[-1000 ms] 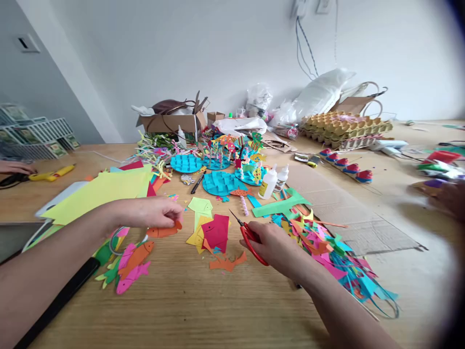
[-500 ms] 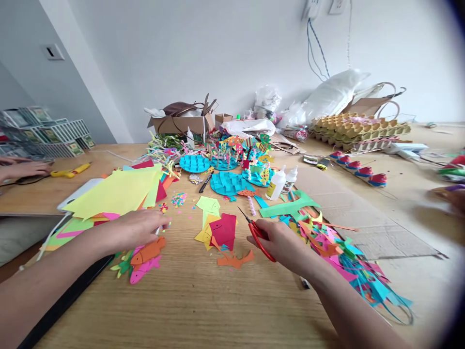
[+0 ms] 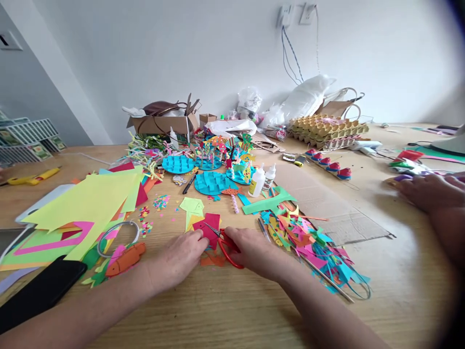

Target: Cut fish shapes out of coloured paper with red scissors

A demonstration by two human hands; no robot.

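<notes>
My right hand (image 3: 256, 252) is wrapped round the red handles of a pair of scissors (image 3: 229, 254). The scissor blades point up and left, over a dark red piece of paper (image 3: 211, 223). At that paper's lower left edge, the fingers of my left hand (image 3: 183, 257) are closed on it. Yellow paper lies partly under it, and a light green piece (image 3: 192, 206) with a drawn line is just beyond. Orange paper scraps (image 3: 212, 259) show between my hands. Left of my left hand, an orange paper fish (image 3: 127, 259) rests on pink and green ones beside a tape roll (image 3: 137, 232).
Coloured sheets (image 3: 83, 198) are stacked at left. Blue discs (image 3: 214, 183), a black marker (image 3: 190, 183) and glue bottles (image 3: 256, 182) stand ahead. Paper scraps (image 3: 319, 252) and cardboard (image 3: 327, 208) lie at right. Another person's hand (image 3: 428, 194) is at far right.
My left hand has moved right from beside the paper fish to the red paper. The scissors have come left over that paper. The view has turned right.
</notes>
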